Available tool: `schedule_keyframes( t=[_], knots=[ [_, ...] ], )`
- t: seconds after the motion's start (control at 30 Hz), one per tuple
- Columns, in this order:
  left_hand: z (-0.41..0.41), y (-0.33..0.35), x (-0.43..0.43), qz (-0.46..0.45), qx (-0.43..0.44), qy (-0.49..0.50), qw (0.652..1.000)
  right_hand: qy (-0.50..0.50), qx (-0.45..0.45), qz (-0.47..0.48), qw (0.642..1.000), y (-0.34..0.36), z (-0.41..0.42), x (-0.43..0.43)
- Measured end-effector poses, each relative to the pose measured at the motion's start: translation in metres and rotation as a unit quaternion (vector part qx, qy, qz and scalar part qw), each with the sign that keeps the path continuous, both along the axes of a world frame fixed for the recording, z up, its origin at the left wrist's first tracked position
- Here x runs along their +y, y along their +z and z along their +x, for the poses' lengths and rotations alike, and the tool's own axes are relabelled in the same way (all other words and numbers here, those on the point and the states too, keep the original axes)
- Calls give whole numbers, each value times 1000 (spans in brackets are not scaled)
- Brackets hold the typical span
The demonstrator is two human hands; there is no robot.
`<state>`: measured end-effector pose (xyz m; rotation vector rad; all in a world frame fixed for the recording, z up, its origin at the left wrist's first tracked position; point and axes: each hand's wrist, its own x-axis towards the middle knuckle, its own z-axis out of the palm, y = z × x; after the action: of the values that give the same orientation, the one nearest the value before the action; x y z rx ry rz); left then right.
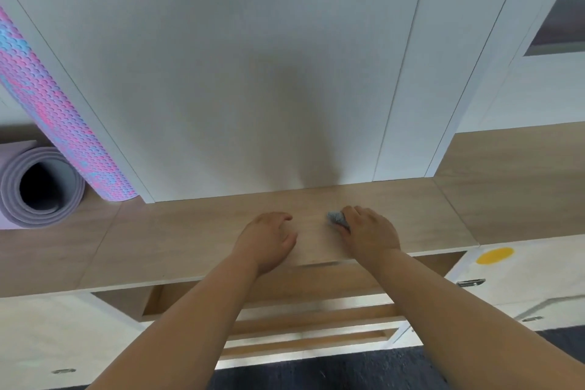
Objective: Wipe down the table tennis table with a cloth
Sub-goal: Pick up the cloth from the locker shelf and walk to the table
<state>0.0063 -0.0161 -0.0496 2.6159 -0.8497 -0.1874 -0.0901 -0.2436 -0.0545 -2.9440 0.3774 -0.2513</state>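
A small grey cloth (pixel 337 218) is bunched up on a light wooden countertop (pixel 177 241), and my right hand (pixel 368 231) grips it from the right, fingers curled over it. Only the cloth's left end shows past my fingers. My left hand (pixel 269 239) lies palm down on the same wooden surface a short way to the left of the cloth, fingers loosely bent and holding nothing. No table tennis table is in view.
White cabinet doors (pixel 269 73) rise straight behind the countertop. A rolled purple mat (pixel 38 190) and a pink-and-blue foam roller (pixel 50 104) stand at the left. Below the front edge are wooden slats (pixel 310 323), white drawer fronts with metal handles (pixel 471 282) and a yellow dot (pixel 494 255).
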Motion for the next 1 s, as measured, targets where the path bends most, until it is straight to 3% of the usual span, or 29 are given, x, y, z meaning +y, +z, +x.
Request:
schedule_keyframes(
  t=[0.2,0.5,0.77,1.0],
  knots=[
    [3,16,1,4,19,-61,998,-14,-21,32,999,21,-33,19],
    [-18,17,-14,5,6,-183,983,-131,-37,58,989,17,-109,49],
    [-112,18,-67,-1,27,-320,947,-273,3,105,956,6,-228,44],
    [-239,10,-119,3,24,-443,896,-403,41,163,900,1,-390,49]
  ],
)
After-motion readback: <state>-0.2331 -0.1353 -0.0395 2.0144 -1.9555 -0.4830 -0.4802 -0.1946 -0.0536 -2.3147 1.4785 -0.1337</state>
